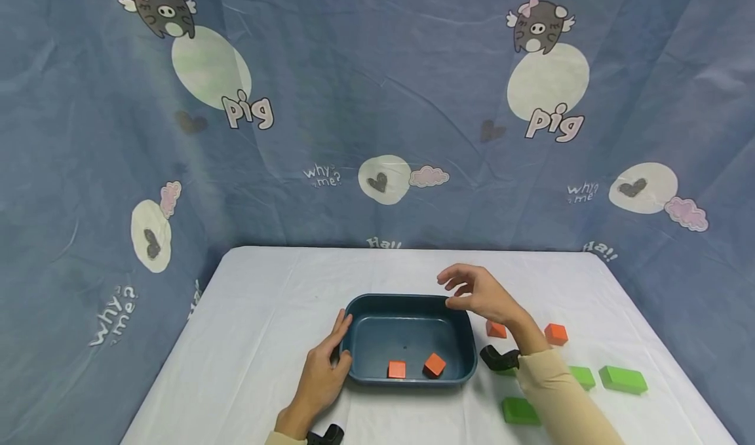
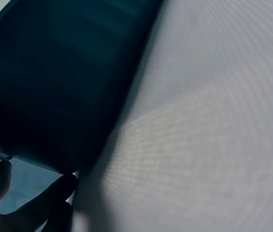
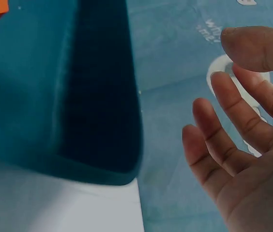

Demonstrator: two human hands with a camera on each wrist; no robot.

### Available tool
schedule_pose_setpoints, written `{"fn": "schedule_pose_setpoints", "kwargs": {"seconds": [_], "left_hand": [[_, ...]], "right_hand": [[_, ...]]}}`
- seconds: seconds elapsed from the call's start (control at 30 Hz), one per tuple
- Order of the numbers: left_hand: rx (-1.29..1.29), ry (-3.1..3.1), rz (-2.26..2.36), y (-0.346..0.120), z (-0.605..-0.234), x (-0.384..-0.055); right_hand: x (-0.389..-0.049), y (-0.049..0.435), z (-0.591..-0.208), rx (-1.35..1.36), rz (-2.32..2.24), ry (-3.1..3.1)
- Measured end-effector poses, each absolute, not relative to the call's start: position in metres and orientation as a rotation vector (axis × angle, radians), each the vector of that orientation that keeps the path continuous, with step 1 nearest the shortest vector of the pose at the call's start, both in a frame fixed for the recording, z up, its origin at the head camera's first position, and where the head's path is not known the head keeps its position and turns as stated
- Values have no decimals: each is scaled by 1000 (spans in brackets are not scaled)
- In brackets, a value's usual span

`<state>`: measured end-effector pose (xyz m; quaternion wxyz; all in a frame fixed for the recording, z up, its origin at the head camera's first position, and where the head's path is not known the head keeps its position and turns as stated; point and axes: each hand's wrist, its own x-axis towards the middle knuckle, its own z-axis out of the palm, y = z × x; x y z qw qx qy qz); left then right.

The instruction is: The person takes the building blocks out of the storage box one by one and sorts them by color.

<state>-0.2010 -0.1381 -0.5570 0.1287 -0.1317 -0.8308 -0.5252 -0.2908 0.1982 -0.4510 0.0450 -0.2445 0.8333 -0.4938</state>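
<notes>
A dark blue rectangular bin (image 1: 407,383) sits on the white table with two orange blocks inside, one block (image 1: 397,369) near its front wall and another block (image 1: 434,365) to the right of it. My left hand (image 1: 321,373) rests against the bin's left side, fingers stretched along the wall and thumb by the front left corner. In the left wrist view, fingertips (image 2: 68,182) meet the bin's edge. Over the back right corner hovers my right hand (image 1: 480,294), its fingers loosely bent and holding nothing; the right wrist view shows the bare palm (image 3: 257,188) beside the bin.
Right of the bin lie two more orange blocks, one (image 1: 496,329) partly behind the right forearm and one (image 1: 556,334) farther right. Several green blocks, including one (image 1: 623,380) at the far right and one (image 1: 520,411) in front, surround the right sleeve. A blue printed curtain (image 1: 377,104) hangs behind the table.
</notes>
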Motion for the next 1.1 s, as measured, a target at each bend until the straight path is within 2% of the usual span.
{"fn": "schedule_pose_setpoints", "kwargs": {"seconds": [0.4, 0.8, 1.1], "left_hand": [[-379, -2431, -1527, -137, -556, -201], [-386, -2432, -1519, -138, -557, -201], [-386, -2431, -1528, -140, -556, -200]], "right_hand": [[-274, 168, -429, -782, -1456, 2448], [-298, 159, -476, -811, -1418, 2449], [-297, 149, -480, -888, -1337, 2320]]}}
